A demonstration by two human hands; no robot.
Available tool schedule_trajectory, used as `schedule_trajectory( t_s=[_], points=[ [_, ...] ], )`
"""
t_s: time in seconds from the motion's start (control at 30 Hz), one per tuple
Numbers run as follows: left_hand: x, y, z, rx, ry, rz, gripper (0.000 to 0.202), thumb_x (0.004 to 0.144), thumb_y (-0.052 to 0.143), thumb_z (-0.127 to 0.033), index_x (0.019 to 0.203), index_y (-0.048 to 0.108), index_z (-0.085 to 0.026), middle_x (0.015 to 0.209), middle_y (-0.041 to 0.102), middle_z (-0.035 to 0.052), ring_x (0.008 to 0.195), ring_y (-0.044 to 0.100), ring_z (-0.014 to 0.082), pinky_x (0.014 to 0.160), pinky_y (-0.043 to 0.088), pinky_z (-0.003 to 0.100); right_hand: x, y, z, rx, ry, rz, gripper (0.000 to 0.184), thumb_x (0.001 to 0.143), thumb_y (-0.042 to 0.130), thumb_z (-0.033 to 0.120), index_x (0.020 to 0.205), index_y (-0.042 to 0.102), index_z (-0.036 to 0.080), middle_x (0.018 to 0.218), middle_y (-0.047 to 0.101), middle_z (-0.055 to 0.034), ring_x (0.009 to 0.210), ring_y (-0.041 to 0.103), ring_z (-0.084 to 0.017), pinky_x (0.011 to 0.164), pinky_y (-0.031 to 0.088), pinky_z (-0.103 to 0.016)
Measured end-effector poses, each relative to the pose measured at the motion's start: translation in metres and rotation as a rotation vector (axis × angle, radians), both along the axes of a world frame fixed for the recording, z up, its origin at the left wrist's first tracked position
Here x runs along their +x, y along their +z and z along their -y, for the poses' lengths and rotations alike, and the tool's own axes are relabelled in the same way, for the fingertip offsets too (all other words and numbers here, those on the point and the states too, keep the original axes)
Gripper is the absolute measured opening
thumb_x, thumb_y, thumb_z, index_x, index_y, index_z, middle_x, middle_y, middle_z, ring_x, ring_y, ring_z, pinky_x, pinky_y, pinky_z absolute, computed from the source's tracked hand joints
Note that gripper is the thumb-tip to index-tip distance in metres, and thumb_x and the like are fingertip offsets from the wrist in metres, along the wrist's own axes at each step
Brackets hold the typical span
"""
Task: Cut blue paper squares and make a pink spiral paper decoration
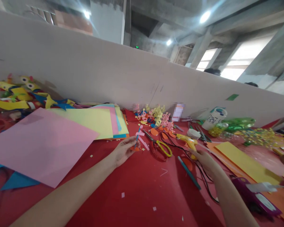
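Note:
My left hand (125, 150) is closed on a small paper craft (137, 137) with a thin blue upright, pink paper strips and an orange round at its foot. My right hand (202, 159) is wrapped round the handle of a yellow glue gun (187, 140), whose nozzle points left. Between the hands lie scissors (161, 147) with yellow and red handles, their blades toward the back. Near my right hand, a teal pen-like stick (188, 172) lies on the red table (132, 201), partly over an orange paper round.
Pink sheets (44, 142) and stacked coloured paper (104, 121) cover the left. Several curly paper crafts (157, 116) stand by the white partition (85, 69). At right are a white cup (214, 119), green bottles (240, 124), yellow paper (246, 160) and a purple device (255, 197). Black cords run beside my right hand.

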State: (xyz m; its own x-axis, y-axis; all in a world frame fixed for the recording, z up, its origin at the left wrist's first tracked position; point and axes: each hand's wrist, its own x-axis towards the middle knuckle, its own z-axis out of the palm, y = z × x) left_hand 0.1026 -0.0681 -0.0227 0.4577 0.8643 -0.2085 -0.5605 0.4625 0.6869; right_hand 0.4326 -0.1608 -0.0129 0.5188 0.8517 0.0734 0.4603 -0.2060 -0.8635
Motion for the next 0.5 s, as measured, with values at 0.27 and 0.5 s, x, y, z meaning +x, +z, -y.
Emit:
schedule_trajectory(
  t_s=[0.27, 0.5],
  points=[
    [0.000, 0.001, -0.001, 0.000, 0.016, 0.008, 0.014, 0.071, 0.068, -0.006, 0.081, 0.070, -0.015, 0.071, 0.071, 0.0026, 0.069, 0.068, 0.0118, 0.067, 0.052, 0.020, -0.077, 0.041, 0.013, 0.121, 0.206, -0.176, 0.033, 0.066, 0.067, 0.046, 0.081, 0.058, 0.018, 0.067, 0.061, -0.0024, 0.053, 0.053, -0.014, 0.048, 0.047, -0.026],
    [-0.001, 0.003, -0.001, 0.000, 0.039, 0.018, 0.016, 0.071, 0.067, -0.004, 0.081, 0.071, -0.017, 0.071, 0.071, 0.0013, 0.068, 0.067, 0.0109, 0.066, 0.052, 0.019, -0.136, 0.048, 0.014, 0.137, 0.462, -0.093, 0.033, 0.074, 0.058, 0.041, 0.095, 0.063, 0.017, 0.083, 0.069, -0.0082, 0.064, 0.063, -0.019, 0.062, 0.054, -0.034]
  ],
)
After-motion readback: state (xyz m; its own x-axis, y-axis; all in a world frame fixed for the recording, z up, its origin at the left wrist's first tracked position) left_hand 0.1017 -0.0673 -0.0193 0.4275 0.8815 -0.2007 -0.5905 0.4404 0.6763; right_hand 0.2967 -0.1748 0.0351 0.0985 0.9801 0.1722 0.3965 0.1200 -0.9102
